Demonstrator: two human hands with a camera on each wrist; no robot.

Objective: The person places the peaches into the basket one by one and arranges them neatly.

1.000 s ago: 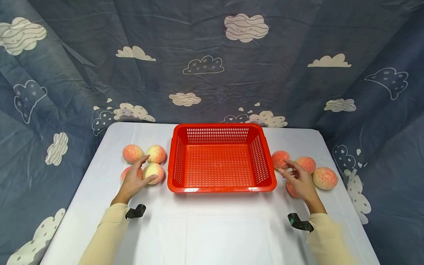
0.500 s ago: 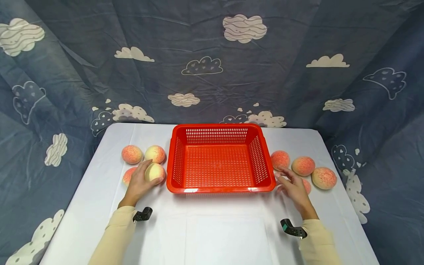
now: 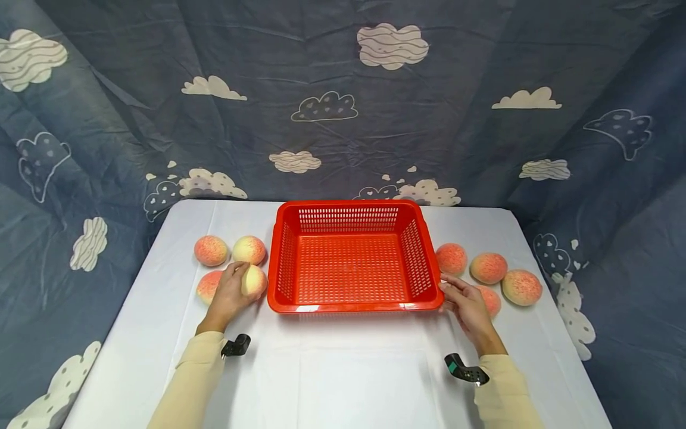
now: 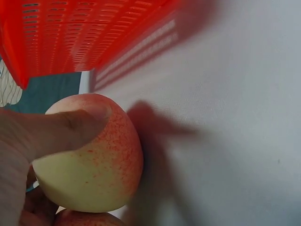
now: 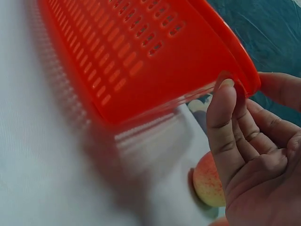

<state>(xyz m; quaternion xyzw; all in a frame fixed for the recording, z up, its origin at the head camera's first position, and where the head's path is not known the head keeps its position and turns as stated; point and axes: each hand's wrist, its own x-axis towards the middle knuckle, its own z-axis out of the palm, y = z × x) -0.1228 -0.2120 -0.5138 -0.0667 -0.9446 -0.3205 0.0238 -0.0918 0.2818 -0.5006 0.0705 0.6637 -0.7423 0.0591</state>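
Note:
My left hand (image 3: 227, 298) grips a pale yellow and pink peach (image 3: 256, 282) on the white table, left of the red plastic basket (image 3: 354, 307). In the left wrist view the thumb lies across that peach (image 4: 106, 165), and the fingers behind it are mostly hidden. At the basket's near right corner, my right hand (image 3: 468, 310) pinches the rim. The right wrist view has the thumb (image 5: 222, 110) against the basket wall (image 5: 188, 70) below the rim and a finger at the rim's outer side. The basket holds nothing.
Beside the left hand lie more peaches: one at the back left (image 3: 211, 250), a yellowish one (image 3: 249, 249) and one partly behind the hand (image 3: 206, 287). Several others, such as the far right peach (image 3: 521, 287), lie right of the basket. A dark cloud-patterned cloth (image 3: 332, 143) hangs behind.
My left hand has moved right and closed round the front peach. My right hand has left the peaches on the right and moved left to the basket's corner, taking hold of the rim.

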